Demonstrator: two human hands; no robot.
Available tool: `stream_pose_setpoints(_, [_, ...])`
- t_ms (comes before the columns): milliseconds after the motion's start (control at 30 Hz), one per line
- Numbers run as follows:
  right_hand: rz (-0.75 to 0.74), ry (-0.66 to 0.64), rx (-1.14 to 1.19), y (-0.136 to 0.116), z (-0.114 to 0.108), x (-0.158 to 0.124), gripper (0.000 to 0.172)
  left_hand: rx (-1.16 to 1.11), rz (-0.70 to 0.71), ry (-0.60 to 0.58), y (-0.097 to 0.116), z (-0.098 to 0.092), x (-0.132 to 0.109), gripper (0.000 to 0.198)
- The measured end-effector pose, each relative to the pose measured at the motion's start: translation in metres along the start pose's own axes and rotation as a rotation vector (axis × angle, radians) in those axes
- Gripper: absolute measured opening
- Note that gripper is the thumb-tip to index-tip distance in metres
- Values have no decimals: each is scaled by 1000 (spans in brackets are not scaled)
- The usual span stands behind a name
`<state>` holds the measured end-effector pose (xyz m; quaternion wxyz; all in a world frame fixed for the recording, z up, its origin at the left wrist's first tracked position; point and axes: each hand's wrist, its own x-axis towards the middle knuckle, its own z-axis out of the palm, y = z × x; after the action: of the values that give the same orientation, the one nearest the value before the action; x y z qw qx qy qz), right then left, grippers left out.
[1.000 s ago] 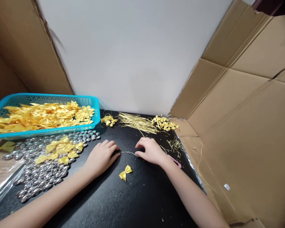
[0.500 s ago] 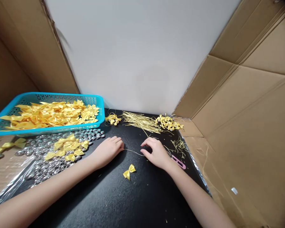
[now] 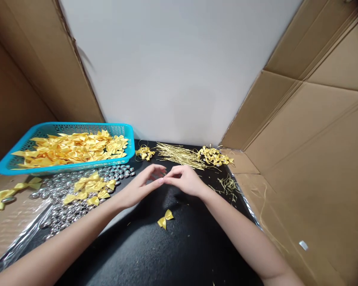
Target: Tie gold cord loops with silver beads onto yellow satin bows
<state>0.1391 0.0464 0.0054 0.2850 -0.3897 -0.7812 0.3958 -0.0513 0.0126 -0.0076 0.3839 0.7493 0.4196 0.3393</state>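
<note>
My left hand (image 3: pixel 141 184) and my right hand (image 3: pixel 185 180) are raised a little above the black mat (image 3: pixel 179 246), fingertips meeting in a pinch at the middle. The thin gold string that lay between them is too fine to make out now. A single yellow ribbon bow (image 3: pixel 165 219) lies on the mat just below my hands. A bundle of gold strings (image 3: pixel 180 154) lies at the back of the mat.
A blue basket (image 3: pixel 68 149) full of yellow bows stands at the left. Several silver beads (image 3: pixel 62 202) and loose bows (image 3: pixel 91 188) spread in front of it. Small finished bow pieces (image 3: pixel 215 156) lie at the back right. Cardboard walls (image 3: pixel 310 159) close in both sides.
Both hands lifted off the mat and came together, fingertips now touching. Earlier they lay flat apart with a gold string stretched between them. The view shifted slightly.
</note>
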Motion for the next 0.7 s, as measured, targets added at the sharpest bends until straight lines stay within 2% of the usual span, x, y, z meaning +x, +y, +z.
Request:
stream_pose_setpoints(100, [10,47,175,-11,-11,7,7,-216,-79,-72,4,18,9,38])
stream_pose_setpoints(167, [1,53,249,-18,-18,10,11,-267,-81,-44,9,27,17,34])
stream_pose_setpoints(233, [-27,70,320,-23,-25,12,15,-279,-70,4,14,29,24,38])
stream_pose_setpoints(333, [-78,150,363,-26,-37,11,20,-254,-70,27,18,20,24,43])
stream_pose_setpoints(433, [-75,229,322,-22,-48,4,25,-187,-87,12,22,5,13,42])
stream_pose_setpoints(567, [-64,305,201,-7,-55,-10,29,81,-98,3,24,-10,-5,42])
stream_pose_setpoints(700, [-28,318,177,10,-54,-25,26,253,-126,-61,16,-17,-21,43])
